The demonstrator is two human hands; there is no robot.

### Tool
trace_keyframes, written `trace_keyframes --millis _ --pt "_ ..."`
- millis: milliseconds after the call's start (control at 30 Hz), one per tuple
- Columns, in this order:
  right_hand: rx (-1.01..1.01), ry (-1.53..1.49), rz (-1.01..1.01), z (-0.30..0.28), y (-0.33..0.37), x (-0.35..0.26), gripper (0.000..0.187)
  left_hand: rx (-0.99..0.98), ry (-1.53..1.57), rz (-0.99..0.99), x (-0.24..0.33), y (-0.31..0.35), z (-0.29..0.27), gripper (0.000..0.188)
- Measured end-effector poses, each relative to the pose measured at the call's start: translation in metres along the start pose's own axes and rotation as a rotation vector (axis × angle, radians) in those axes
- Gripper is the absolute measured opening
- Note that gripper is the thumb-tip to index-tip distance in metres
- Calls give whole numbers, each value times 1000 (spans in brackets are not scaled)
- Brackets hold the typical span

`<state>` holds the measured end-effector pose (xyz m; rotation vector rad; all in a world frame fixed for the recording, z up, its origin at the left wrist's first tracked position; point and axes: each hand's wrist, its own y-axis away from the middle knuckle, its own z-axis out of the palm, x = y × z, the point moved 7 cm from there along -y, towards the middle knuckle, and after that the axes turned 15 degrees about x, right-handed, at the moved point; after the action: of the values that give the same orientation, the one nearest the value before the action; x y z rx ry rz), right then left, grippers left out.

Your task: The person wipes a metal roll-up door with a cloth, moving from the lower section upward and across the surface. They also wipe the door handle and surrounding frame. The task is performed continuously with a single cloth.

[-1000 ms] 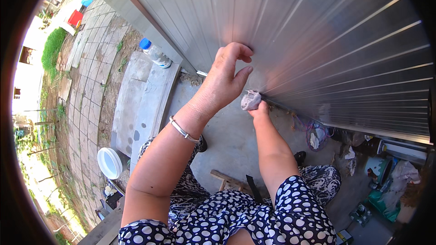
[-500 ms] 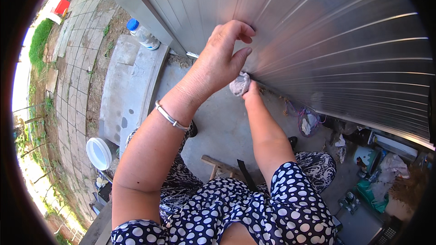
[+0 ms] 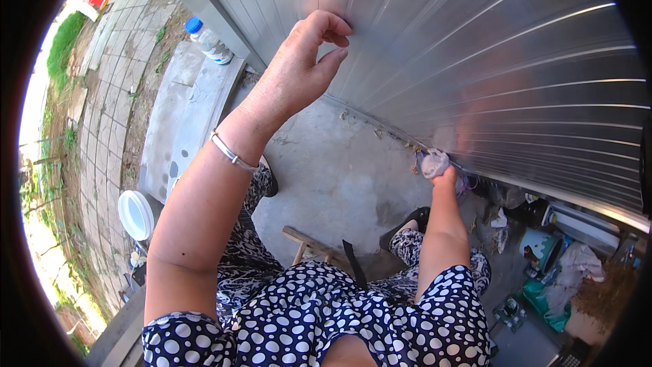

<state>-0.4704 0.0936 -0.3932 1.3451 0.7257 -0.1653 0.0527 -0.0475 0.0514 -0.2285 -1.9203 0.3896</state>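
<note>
A tall grey metal panel (image 3: 407, 61) with raised ribs stands in front of me. My left hand (image 3: 302, 58) is lifted near its upper left part, empty, fingers bent and thumb held apart from them. Whether those fingertips touch the metal I cannot tell. Lower down on the right, my right hand (image 3: 445, 177) grips a bunched greyish cloth (image 3: 435, 162) at the panel's foot. The cloth hides most of the right fingers.
On a concrete ledge (image 3: 173, 95) at the left stands a clear bottle (image 3: 212, 46) with a blue cap. A white bucket (image 3: 136, 215) is nearer me. A wooden stool (image 3: 302, 238) sits between my legs. Clutter, including a green bag (image 3: 543, 304), lies at the lower right.
My right hand has carried the cloth down and to the right along the panel. My left hand now appears slightly higher and further left, and the whole view has shifted a little.
</note>
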Motion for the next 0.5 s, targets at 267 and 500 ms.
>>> trace_keyframes --millis 267,500 --pt "108 -92 -4 -19 -8 -4 38 8 -73 -17 2 6 -8 21" --pt "35 53 133 54 36 60 37 10 -33 28 3 4 -7 23"
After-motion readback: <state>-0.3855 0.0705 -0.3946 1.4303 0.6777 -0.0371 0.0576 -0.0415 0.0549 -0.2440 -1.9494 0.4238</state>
